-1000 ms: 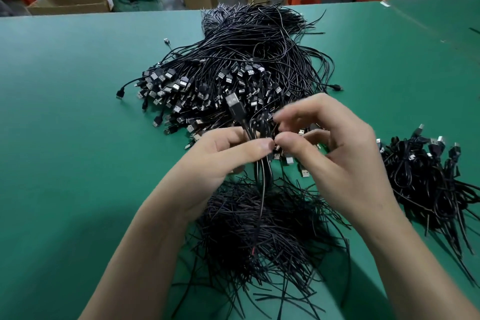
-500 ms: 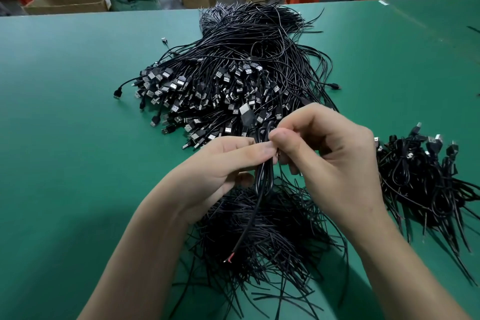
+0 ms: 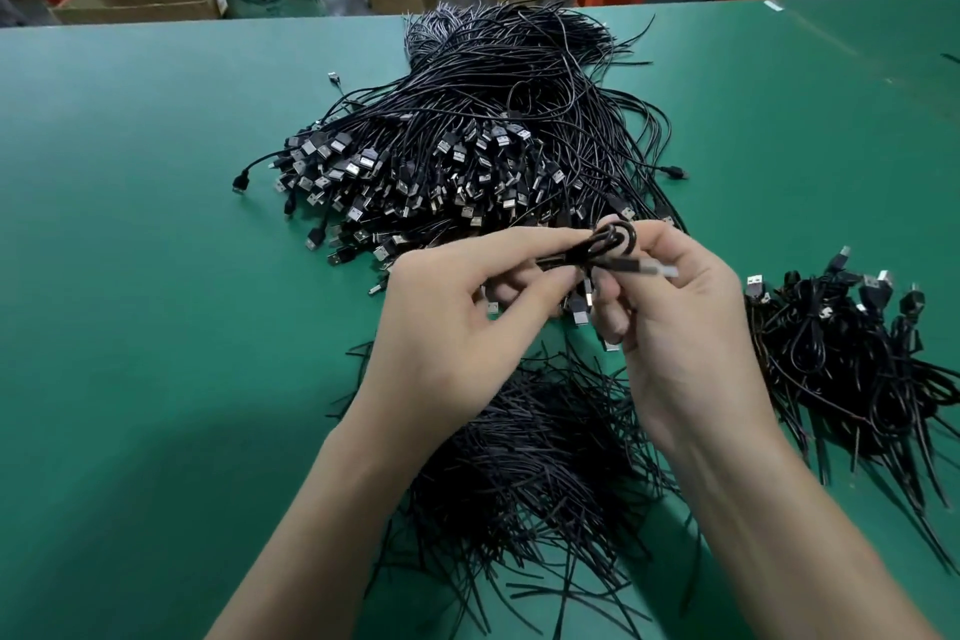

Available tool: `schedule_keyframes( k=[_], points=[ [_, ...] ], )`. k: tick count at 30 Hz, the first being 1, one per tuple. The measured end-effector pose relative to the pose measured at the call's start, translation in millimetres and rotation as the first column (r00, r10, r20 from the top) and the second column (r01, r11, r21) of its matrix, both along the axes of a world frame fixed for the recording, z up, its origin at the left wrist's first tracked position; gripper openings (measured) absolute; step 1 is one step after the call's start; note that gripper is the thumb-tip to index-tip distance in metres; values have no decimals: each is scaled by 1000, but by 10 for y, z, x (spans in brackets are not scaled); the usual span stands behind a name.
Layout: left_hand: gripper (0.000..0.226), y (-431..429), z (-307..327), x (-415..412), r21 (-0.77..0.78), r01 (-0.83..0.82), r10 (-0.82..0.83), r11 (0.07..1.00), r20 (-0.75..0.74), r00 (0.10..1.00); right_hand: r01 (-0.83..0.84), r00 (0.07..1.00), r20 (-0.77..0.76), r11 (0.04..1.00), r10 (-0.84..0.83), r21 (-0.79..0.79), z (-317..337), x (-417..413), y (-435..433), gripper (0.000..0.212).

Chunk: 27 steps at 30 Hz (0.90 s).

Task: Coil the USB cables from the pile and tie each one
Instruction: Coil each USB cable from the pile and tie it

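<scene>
Two hands, left hand [image 3: 452,327] and right hand [image 3: 675,322], pinching one USB cable [image 3: 613,244] above green bench [image 3: 130,276]; loose tail now gathered into small knotted loop, tie nearly done. Pile [image 3: 467,146] at twelve o'clock, finished bundles [image 3: 857,353] at three.

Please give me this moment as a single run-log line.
stage: tying cable | left hand: grips coil | right hand: grips USB cable near its plug | big pile: beyond hands | tied bundles: right
</scene>
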<state>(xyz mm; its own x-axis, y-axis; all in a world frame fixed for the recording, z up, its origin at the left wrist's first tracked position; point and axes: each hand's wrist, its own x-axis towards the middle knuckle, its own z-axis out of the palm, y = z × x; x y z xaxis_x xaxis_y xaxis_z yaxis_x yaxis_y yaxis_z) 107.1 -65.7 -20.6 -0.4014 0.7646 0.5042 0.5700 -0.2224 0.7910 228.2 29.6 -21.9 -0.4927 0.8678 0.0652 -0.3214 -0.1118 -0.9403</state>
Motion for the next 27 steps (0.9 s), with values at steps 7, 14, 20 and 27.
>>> schedule_keyframes(
  k=[7,14,20,27],
  points=[
    [11,28,52,30,25,94,-97,995,254,962,54,993,97,986,-69,156,43,29,6,21],
    [51,46,8,4,45,-38,34,998,79,996,16,998,53,997,-20,79,47,-5,-42,24],
    [30,31,-34,-18,96,-78,101,992,-261,960,-65,998,-27,986,62,-155,20,-23,-16,26],
    [19,-4,9,-29,53,22,-16,998,-112,994,-57,998,-5,983,57,-177,35,-16,-28,27]
  ],
)
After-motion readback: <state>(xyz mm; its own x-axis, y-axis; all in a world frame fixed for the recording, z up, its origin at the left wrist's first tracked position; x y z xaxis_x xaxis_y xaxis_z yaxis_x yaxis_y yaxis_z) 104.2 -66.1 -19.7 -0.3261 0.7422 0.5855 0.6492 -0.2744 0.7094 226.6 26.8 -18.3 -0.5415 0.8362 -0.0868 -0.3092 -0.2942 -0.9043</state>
